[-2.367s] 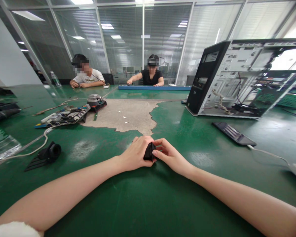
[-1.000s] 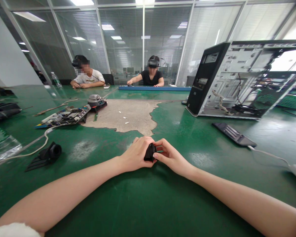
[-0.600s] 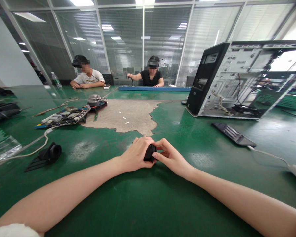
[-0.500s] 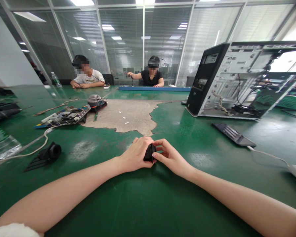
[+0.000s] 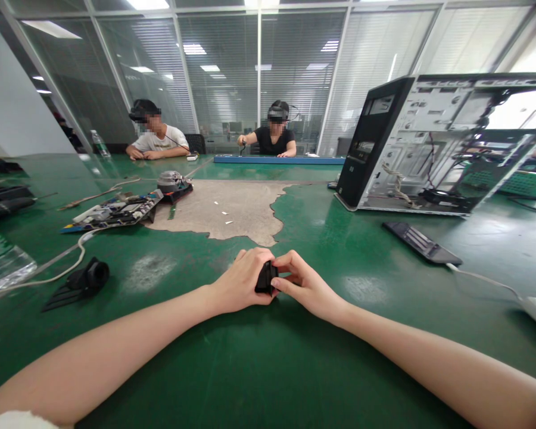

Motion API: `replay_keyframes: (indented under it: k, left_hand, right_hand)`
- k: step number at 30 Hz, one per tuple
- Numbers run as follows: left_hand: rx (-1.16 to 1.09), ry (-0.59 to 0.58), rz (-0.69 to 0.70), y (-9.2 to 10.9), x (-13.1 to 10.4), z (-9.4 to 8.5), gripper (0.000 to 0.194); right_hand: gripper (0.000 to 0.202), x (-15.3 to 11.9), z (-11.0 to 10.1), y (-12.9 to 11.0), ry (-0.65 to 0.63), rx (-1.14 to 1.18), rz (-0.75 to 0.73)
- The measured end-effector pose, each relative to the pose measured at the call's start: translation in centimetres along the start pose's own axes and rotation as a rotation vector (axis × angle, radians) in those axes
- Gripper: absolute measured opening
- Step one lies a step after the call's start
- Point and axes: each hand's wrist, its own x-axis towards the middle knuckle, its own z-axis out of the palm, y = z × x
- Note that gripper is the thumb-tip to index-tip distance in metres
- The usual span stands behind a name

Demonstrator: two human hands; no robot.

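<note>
Between my hands, just above the green table or on it, is a small black plastic part (image 5: 265, 277) with edges and ridges; its exact kind I cannot make out. My left hand (image 5: 243, 277) wraps round its left side and top, hiding much of it. On the other side, my right hand (image 5: 301, 277) pinches the part's right edge between thumb and fingertips. Both hands are closed on the same piece, near the middle of the view.
An opened computer case (image 5: 384, 149) stands at the right, with a black flat panel (image 5: 422, 243) before it. At the left lie a circuit board (image 5: 116, 211), a heatsink fan (image 5: 175, 183), a black plastic duct (image 5: 83, 280) and a clear bottle (image 5: 2, 256). Two people sit across the table (image 5: 232, 381).
The black part and both my hands have shifted very slightly left, and the part appears a little turned. Across the table, one person's raised hand has come lower and nearer their body.
</note>
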Motion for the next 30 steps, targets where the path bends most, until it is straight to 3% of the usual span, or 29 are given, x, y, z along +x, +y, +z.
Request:
replay_keyframes:
  k: [6,13,23,30]
  left_hand:
    - [-0.008,-0.014,-0.007,0.04,0.03,-0.08,0.055]
    - [-0.004,-0.004,0.002,-0.04,-0.16,-0.07,0.057]
    - [0.007,-0.002,0.003,0.14,-0.08,-0.13,0.054]
    - [0.006,-0.007,0.004,0.10,-0.10,-0.11,0.058]
  right_hand:
    - [0.022,-0.04,0.04,-0.12,0.003,-0.066,0.020]
    - [0.021,-0.31,0.07,-0.22,-0.008,-0.150,-0.097]
    - [0.025,-0.25,0.20,0.11,0.005,-0.128,-0.057]
    - [0.026,-0.44,0.06,-0.05,-0.010,-0.180,-0.177]
